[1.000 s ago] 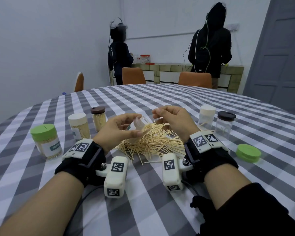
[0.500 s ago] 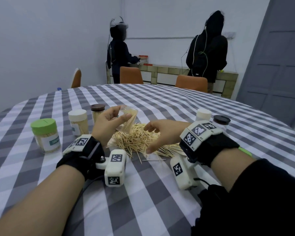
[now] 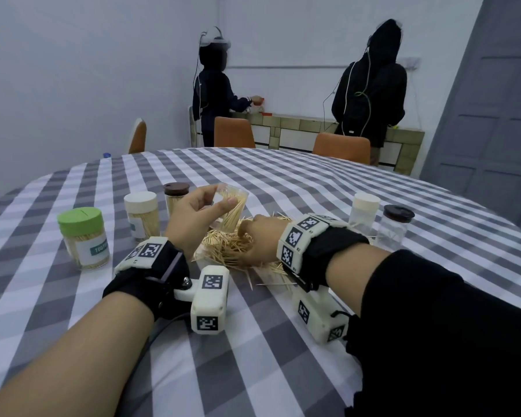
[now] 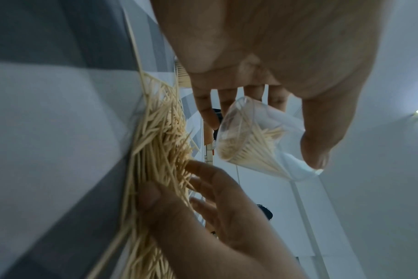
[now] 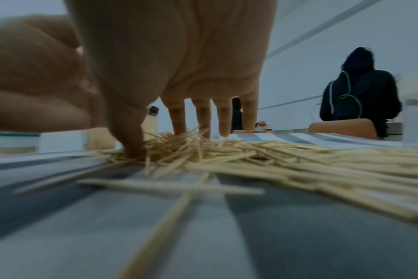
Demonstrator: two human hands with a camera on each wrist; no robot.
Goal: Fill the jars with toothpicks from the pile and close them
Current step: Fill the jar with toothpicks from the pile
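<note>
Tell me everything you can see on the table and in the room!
Toothpick pile: one, pale wood, table middle.
Open jar: one, clear, part-filled, held tilted above the pile.
Closed jars: five; green lid, cream lid, brown lid at left; cream lid, dark lid at right.
Tablecloth: grey-white checked.
Chairs: three, orange, behind the table.
People: two, dark clothes, at the back counter.
Left hand: holds the open jar.
Right hand: fingers in the pile.

Clear jar (image 3: 232,210) part-filled, tilted, lidless, above toothpick pile (image 3: 232,251) on cloth.
</note>
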